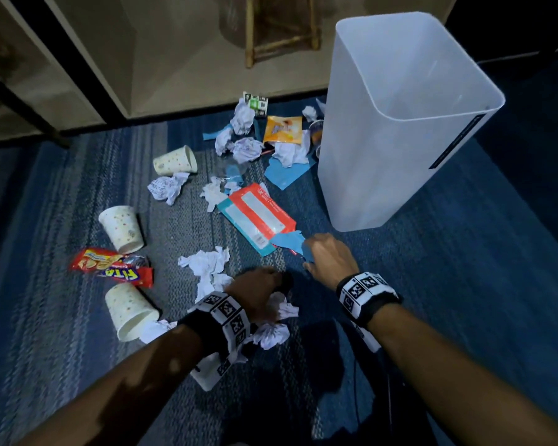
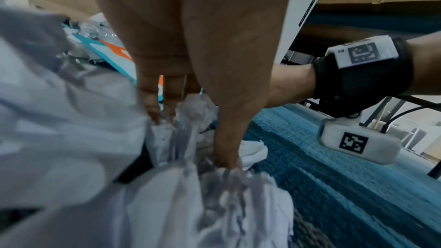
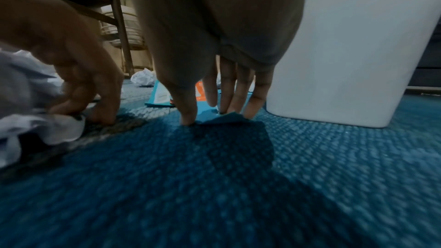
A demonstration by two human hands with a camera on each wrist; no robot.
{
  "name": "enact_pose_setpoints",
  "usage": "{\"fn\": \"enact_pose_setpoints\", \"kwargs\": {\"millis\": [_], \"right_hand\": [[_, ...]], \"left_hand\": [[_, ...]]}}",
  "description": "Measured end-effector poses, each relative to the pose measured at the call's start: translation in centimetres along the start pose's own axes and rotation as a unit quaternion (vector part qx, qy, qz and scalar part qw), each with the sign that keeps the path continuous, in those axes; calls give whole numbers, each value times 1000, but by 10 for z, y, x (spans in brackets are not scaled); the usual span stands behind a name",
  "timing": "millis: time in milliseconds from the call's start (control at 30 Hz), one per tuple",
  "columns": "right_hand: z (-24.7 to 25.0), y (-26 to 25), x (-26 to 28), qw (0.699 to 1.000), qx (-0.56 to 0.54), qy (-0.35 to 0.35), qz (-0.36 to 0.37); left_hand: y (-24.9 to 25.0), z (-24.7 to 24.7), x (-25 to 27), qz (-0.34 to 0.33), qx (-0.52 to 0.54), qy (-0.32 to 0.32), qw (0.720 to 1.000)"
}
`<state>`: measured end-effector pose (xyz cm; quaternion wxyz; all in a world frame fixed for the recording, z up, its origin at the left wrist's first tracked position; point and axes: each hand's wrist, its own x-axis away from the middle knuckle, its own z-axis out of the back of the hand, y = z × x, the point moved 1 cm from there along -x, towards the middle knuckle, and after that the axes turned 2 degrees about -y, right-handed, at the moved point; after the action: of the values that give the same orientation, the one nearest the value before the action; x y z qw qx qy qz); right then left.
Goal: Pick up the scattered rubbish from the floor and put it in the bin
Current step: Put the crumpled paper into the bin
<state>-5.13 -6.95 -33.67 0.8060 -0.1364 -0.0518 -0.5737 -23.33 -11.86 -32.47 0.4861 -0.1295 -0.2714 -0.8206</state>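
A tall white bin (image 1: 400, 123) stands on the blue carpet at the right. My left hand (image 1: 277, 284) reaches down at centre; its thumb and fingers (image 2: 152, 112) close round a crumpled white paper wad (image 1: 284, 307), also visible in the left wrist view (image 2: 190, 116). My right hand (image 1: 306, 255) is just in front of the bin's base. It pinches a torn blue paper scrap (image 1: 289, 243) between thumb and fingers (image 3: 250, 108), and the blue paper scrap's (image 3: 226, 119) edge lifts off the carpet. Both hands are low on the floor, close together.
Scattered rubbish lies left and beyond: three paper cups (image 1: 123, 228), a red snack wrapper (image 1: 113, 267), an orange-and-teal packet (image 1: 258, 217), an orange wrapper (image 1: 282, 128) and several paper wads (image 1: 207, 263). A wooden stool (image 1: 281, 27) and dark frame legs (image 1: 26, 107) stand behind.
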Motion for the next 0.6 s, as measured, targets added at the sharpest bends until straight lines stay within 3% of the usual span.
{"fn": "enact_pose_setpoints", "kwargs": {"millis": [133,233,433,600], "right_hand": [[-4,6,4,1000,5,-2,-9],[-3,9,7,998,-47,14,-36],[-6,8,3,978,-167,-29,-119],[-8,7,4,972,-201,25,-121]], "left_hand": [[4,1,2,19,18,2,1000],[4,2,2,43,9,9,999],[0,5,4,42,10,-10,999],[-5,21,10,17,42,61,997]]}}
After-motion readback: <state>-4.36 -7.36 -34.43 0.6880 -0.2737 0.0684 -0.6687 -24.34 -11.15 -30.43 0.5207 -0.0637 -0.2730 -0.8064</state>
